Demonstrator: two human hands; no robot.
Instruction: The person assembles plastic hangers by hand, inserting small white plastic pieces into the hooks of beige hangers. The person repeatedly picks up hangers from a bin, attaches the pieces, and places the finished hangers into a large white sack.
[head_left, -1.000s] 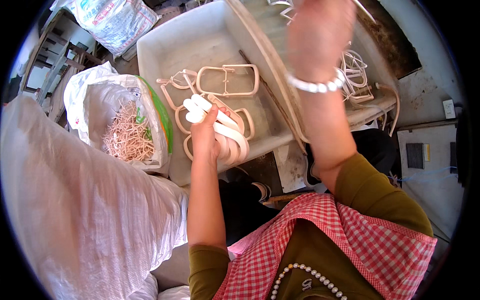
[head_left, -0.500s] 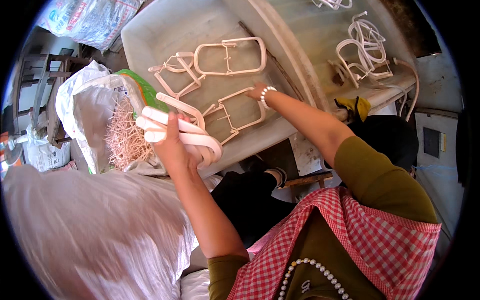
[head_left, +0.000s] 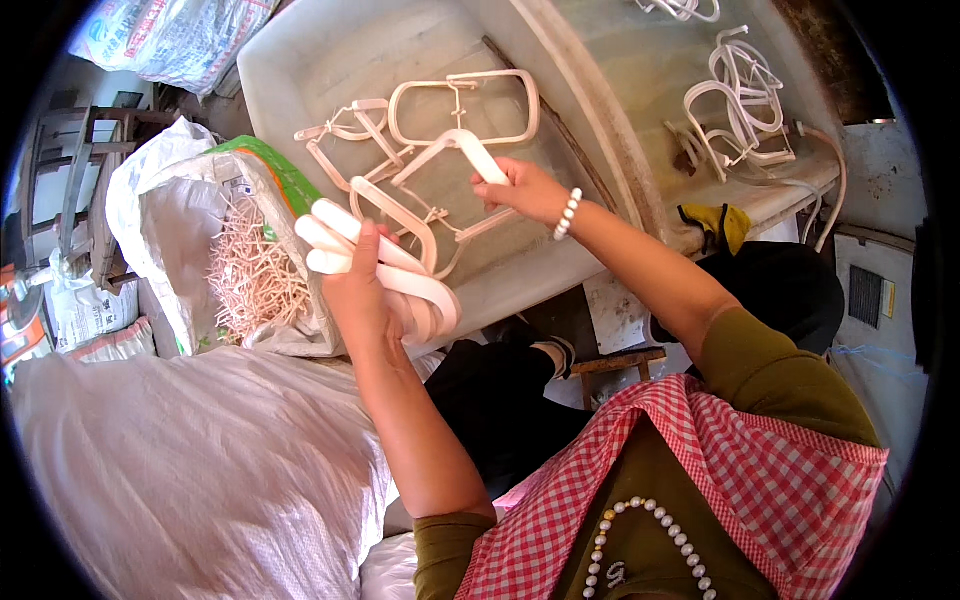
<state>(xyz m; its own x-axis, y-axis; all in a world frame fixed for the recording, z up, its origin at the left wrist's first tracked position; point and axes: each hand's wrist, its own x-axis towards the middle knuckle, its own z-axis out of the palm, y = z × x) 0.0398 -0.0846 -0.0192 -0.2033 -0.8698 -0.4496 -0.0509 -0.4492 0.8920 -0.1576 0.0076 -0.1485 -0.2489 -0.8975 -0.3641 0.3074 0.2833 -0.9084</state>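
Observation:
My left hand (head_left: 355, 295), closed, grips a bundle of pale pink U-shaped plastic pieces (head_left: 432, 298) over the near left side of a large pale tub (head_left: 285, 50). Farther right, the fingers of my right hand (head_left: 535, 190) pinch one end of another bent plastic piece (head_left: 478, 155), raised at an angle above the tub floor. Thin plastic rods and part of a frame lie under it, partly hidden. Beyond, a rounded rectangular plastic frame (head_left: 534, 105) with a thin crossbar rests in the tub, and a tangled plastic piece (head_left: 372, 122) lies to its left.
Left of the tub, an open sack (head_left: 168, 225) holds many thin pink plastic sticks (head_left: 255, 285). A second basin at right contains white plastic loops (head_left: 745, 90); a yellow-and-black glove (head_left: 730, 228) lies at its near edge. A large pale sack (head_left: 190, 450) fills the lower left.
My right hand has moved back toward me from the frame lying in the tub and now holds up a bent plastic piece. The left hand still holds its bundle, shifted slightly right.

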